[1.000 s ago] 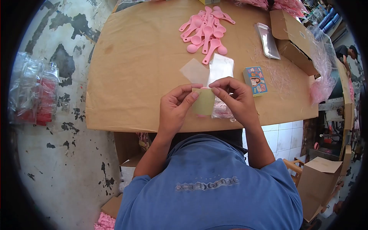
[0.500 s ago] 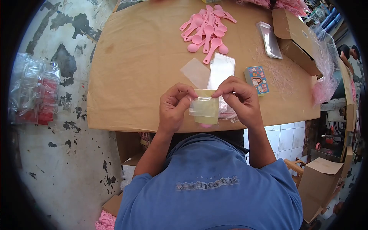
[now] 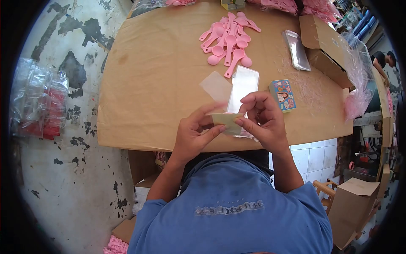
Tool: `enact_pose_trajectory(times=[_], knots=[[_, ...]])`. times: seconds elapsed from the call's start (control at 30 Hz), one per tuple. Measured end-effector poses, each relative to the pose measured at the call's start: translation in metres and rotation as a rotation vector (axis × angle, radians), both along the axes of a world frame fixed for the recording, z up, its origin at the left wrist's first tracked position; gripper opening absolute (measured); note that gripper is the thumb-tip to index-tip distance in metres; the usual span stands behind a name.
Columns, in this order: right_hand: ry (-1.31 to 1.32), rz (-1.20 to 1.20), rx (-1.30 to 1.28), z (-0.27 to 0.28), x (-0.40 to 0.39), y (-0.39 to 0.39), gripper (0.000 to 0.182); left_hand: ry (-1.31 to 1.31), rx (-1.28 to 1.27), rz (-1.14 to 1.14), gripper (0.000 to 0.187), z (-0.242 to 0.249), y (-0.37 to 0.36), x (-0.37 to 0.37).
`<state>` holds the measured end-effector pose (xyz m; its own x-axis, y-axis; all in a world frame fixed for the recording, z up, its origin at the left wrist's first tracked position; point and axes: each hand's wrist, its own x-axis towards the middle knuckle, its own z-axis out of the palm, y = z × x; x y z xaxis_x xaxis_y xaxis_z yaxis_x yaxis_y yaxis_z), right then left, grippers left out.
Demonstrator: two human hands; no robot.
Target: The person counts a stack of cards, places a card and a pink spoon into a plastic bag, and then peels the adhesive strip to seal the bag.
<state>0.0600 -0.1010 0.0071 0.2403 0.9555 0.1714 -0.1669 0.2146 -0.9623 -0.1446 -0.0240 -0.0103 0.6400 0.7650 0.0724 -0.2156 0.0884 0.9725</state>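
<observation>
A small pale yellow-green sheet point(image 3: 226, 122) is held up between my two hands, just above the near table edge. My left hand point(image 3: 192, 134) pinches its left side, thumb in front and fingers behind, slightly blurred. My right hand point(image 3: 267, 122) grips its right side with the thumb, the other fingers bent behind it. Just past the hands lie a stack of clear plastic bags point(image 3: 245, 82) and a translucent square sheet point(image 3: 216, 84). A heap of pink measuring spoons point(image 3: 230, 40) sits farther back. Right of my right hand is a small blue printed box point(image 3: 283, 95).
At the table's right lie a pack of clear bags point(image 3: 297, 50) and an open cardboard box point(image 3: 325, 48) with plastic film point(image 3: 357, 76) beside it. Pink bundles point(image 3: 279, 4) line the far edge. Another person point(image 3: 382, 63) stands at far right.
The sheet has tilted toward me and looks shorter; its clear film no longer shows plainly. My thumbs have moved from its top edge to its front face, close together.
</observation>
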Motion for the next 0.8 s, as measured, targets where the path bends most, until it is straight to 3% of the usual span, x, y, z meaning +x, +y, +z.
enact_pose_trajectory(times=[0.07, 0.17, 0.23, 0.3, 0.4, 0.5, 0.6, 0.7, 0.8], knots=[[-0.222, 0.008, -0.013, 0.002, 0.009, -0.001, 0.026, 0.089, 0.251, 0.012, 0.037, -0.001, 0.003, -0.010], [-0.698, -0.100, 0.028, 0.004, 0.029, 0.001, 0.023, 0.108, 0.542, 0.286, 0.032, 0.001, 0.018, -0.030], [-1.064, -0.207, 0.080, 0.006, 0.039, 0.004, 0.020, 0.101, 0.585, 0.445, 0.026, 0.004, 0.031, -0.047], [-1.095, -0.109, -0.052, 0.007, 0.035, -0.001, 0.022, 0.212, 0.601, 0.553, 0.023, 0.000, 0.047, -0.068], [-1.159, -0.008, -0.110, -0.013, 0.027, -0.003, 0.022, 0.585, 0.633, 0.551, 0.026, -0.009, 0.060, -0.103], [-1.087, 0.005, -0.113, -0.032, 0.030, -0.002, 0.020, 0.771, 0.803, 0.512, 0.032, -0.028, 0.061, -0.119], [-1.091, -0.073, -0.069, -0.035, 0.030, 0.000, 0.014, 0.734, 0.807, 0.474, 0.036, -0.027, 0.062, -0.125], [-0.980, -0.213, -0.010, -0.026, 0.028, 0.006, 0.011, 0.515, 0.853, 0.615, 0.030, -0.019, 0.054, -0.099], [-1.033, -0.363, 0.128, -0.014, 0.023, 0.009, 0.011, 0.199, 0.192, 0.311, 0.032, -0.015, 0.028, -0.061]])
